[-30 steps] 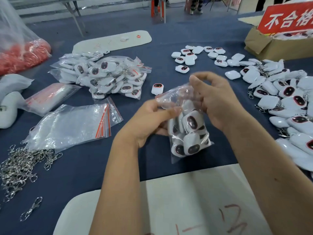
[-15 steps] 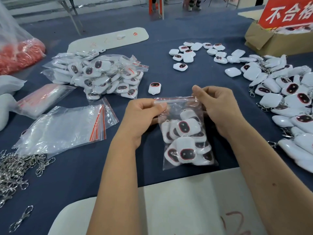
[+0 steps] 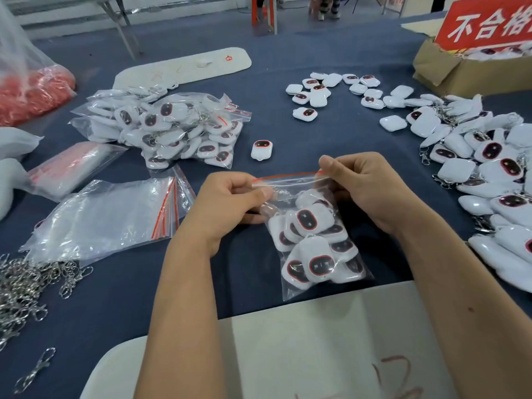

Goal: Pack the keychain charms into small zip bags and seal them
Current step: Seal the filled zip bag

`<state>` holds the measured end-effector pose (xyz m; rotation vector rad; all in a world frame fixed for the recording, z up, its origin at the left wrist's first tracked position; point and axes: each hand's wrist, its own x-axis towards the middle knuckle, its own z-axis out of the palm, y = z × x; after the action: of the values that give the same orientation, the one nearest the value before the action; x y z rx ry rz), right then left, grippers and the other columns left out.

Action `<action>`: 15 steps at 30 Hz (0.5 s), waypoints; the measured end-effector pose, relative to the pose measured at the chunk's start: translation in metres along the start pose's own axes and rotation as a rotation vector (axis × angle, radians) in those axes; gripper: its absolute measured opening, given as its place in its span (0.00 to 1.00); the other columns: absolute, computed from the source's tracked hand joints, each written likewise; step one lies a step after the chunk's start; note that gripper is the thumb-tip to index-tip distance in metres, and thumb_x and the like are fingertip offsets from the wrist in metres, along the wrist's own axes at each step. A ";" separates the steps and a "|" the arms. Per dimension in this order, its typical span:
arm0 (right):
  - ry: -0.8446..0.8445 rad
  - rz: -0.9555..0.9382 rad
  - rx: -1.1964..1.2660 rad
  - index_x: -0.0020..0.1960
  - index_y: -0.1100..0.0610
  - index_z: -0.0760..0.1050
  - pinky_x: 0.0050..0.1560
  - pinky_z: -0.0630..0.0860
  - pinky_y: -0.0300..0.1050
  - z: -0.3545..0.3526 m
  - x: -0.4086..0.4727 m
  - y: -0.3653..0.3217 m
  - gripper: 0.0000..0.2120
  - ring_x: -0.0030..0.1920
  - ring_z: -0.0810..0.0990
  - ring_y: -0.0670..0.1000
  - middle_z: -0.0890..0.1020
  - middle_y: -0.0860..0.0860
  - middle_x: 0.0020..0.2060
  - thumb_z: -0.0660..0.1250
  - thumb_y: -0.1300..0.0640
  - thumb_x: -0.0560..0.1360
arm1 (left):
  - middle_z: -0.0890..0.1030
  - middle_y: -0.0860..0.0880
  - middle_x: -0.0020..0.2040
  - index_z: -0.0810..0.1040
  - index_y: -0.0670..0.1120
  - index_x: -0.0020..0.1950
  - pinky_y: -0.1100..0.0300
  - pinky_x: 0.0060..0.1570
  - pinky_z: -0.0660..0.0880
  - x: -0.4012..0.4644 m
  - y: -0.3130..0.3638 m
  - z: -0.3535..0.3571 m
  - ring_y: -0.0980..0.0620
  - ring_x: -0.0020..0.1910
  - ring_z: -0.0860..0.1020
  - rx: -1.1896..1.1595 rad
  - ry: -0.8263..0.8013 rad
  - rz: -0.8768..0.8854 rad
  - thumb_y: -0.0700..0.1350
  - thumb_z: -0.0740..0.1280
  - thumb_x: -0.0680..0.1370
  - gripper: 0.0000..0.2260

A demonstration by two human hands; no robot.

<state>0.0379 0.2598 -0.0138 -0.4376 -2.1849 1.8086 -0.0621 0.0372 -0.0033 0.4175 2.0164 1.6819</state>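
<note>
A clear zip bag (image 3: 316,246) filled with several white keychain charms hangs over the blue table in front of me. Its red zip strip (image 3: 288,177) runs level between my hands. My left hand (image 3: 230,205) pinches the strip's left end with thumb and fingers. My right hand (image 3: 371,188) pinches the right end. A single loose charm (image 3: 261,150) lies just beyond the bag. Many loose charms (image 3: 489,168) are heaped on the right, and smaller ones (image 3: 331,90) are scattered farther back.
Packed bags of charms (image 3: 172,128) are piled at the back left. Empty zip bags (image 3: 109,220) lie left of my hands, metal clasps (image 3: 26,286) at the left edge. A cardboard box (image 3: 460,73) with a red sign stands at the back right. A white board (image 3: 302,347) lies nearest me.
The bag was held up and tilted; both hands have lowered it and pulled its top edge straight and level, with the charms settled at the bottom.
</note>
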 end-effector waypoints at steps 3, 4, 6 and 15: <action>-0.056 0.024 -0.044 0.45 0.57 0.87 0.42 0.81 0.38 -0.005 -0.002 0.000 0.09 0.40 0.87 0.50 0.89 0.55 0.41 0.73 0.53 0.80 | 0.87 0.42 0.41 0.85 0.42 0.43 0.61 0.40 0.82 0.003 -0.001 0.000 0.52 0.39 0.84 0.153 0.107 0.102 0.37 0.75 0.76 0.03; -0.048 0.022 -0.055 0.46 0.56 0.88 0.43 0.81 0.37 -0.006 -0.001 0.000 0.08 0.40 0.88 0.50 0.89 0.54 0.42 0.73 0.55 0.80 | 0.87 0.43 0.40 0.85 0.43 0.42 0.62 0.39 0.81 0.003 -0.002 0.001 0.53 0.38 0.83 0.174 0.114 0.107 0.37 0.76 0.76 0.04; -0.046 0.013 -0.078 0.46 0.54 0.88 0.44 0.81 0.36 -0.007 -0.001 0.001 0.06 0.42 0.88 0.49 0.89 0.52 0.42 0.73 0.57 0.80 | 0.87 0.45 0.39 0.85 0.43 0.41 0.64 0.39 0.80 0.004 -0.004 0.000 0.54 0.38 0.83 0.177 0.112 0.091 0.38 0.75 0.77 0.04; 0.067 -0.042 -0.119 0.44 0.54 0.87 0.40 0.79 0.34 -0.002 -0.002 0.001 0.05 0.36 0.86 0.46 0.88 0.50 0.38 0.75 0.59 0.78 | 0.85 0.57 0.45 0.85 0.52 0.46 0.59 0.54 0.78 0.005 0.007 0.003 0.58 0.49 0.83 0.400 0.262 0.290 0.44 0.76 0.76 0.03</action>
<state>0.0404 0.2615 -0.0148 -0.4673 -2.2457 1.6248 -0.0649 0.0441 0.0026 0.6837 2.6061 1.5511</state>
